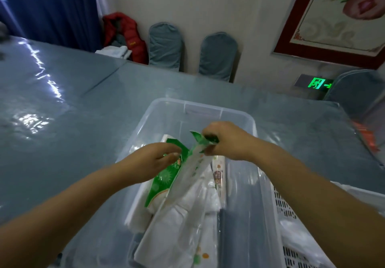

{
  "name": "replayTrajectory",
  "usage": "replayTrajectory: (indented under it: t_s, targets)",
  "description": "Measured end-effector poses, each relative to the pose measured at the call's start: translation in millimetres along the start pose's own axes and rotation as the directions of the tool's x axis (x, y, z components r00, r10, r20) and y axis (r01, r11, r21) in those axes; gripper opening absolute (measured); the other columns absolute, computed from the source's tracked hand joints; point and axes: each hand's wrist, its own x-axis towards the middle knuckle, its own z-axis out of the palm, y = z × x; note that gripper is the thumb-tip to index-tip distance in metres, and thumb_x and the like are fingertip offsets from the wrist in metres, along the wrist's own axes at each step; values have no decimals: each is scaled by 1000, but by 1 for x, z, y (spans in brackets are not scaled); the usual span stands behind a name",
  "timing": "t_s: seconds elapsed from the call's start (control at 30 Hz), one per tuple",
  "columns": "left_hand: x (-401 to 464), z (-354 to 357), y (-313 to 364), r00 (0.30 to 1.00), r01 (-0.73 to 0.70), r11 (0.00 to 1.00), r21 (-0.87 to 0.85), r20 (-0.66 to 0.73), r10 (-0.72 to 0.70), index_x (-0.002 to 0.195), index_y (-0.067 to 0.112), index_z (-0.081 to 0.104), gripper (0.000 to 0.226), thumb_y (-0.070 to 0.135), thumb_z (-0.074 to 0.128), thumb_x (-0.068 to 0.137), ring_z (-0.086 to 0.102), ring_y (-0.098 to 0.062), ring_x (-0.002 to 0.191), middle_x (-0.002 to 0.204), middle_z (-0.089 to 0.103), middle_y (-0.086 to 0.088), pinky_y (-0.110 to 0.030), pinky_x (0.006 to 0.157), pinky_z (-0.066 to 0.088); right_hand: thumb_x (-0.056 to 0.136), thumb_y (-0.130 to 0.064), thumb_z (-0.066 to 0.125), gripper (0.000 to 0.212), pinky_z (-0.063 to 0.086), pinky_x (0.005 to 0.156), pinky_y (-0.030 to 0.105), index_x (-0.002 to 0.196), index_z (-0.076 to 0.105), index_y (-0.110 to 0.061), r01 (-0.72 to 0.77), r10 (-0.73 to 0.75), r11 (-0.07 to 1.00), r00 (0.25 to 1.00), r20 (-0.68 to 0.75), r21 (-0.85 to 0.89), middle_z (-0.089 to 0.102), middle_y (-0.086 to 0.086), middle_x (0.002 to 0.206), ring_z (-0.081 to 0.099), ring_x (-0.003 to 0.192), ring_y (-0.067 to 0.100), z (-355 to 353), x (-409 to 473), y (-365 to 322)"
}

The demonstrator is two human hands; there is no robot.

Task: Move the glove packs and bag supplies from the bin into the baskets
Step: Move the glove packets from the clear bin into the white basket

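both hands work over the clear bin [248, 121] on the table [83, 105]: right hand [224, 140] pinches a green-topped pack [195, 163] upward, left hand [153, 163] grips another green pack [164, 180], probably bound for the basket [287, 211] at right.

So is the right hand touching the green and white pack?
Touching. The head view shows the right hand pinching the green top edge of the green and white pack, lifting it above the clear bin.
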Motion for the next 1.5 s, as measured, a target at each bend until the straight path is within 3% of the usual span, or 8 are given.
replayTrajectory:
  t_s: [0.2,0.4,0.67,0.8,0.9,1.13,1.3,1.5]
  targets:
    - [17,-17,7,997,28,979,-200,-67,-42,132,22,47,40,17,53,93,52,-10,110,134,52,3,-24,97,39,61,-5,85,33,51,83,42,91,72,-2,173,-123,980,920,-373,103,68,17,98,63,91,32,-28,-8,-16]
    - [43,-38,22,977,50,785,-618,194,90,142,23,32,55,11,48,91,31,-16,135,150,32,2,-43,115,21,65,0,81,27,49,90,25,90,70,-2,243,-85,908,905,-418,341,68,13,103,63,96,19,-53,-10,-37]
    - [53,-45,1,959,192,415,-889,260,113,103,0,61,32,2,66,72,69,-23,80,91,72,-12,-29,72,57,64,1,81,56,48,94,26,116,61,-8,198,79,873,845,-529,446,63,10,116,61,106,18,-55,-8,-28]
    - [56,-63,-16,998,40,360,-932,16,-68,98,6,63,29,2,63,69,70,-24,79,87,75,-9,-32,69,59,75,6,71,73,51,72,19,138,37,-11,-41,483,680,777,-404,732,55,5,120,61,91,19,-33,-4,-8]
    - [58,-75,-25,968,-50,394,-918,-142,-208,92,15,62,20,-1,57,82,72,-19,75,81,76,-1,-29,57,56,77,7,67,50,44,58,11,124,53,-5,-296,625,646,734,-266,703,59,8,103,57,84,19,-4,3,4]
    - [65,-83,-36,894,-131,334,-933,-257,-368,98,20,58,20,4,54,88,72,-15,73,79,75,6,-26,51,55,81,-21,63,17,48,75,28,93,69,-12,-506,507,800,857,86,322,69,6,96,63,90,21,94,58,-39]
    - [66,-81,-42,891,-105,322,-941,-232,-389,98,18,56,15,6,55,88,72,-17,70,78,75,2,-26,50,55,77,-55,62,52,44,75,30,105,54,-13,-577,569,778,815,112,247,61,7,105,60,96,27,159,77,-68]
    - [64,-88,-47,899,-133,327,-936,-252,-357,94,22,58,15,8,54,90,72,-16,72,77,75,5,-25,51,55,83,-35,57,29,47,74,29,96,59,-9,-604,604,752,792,90,264,64,12,101,61,93,28,160,73,-63]
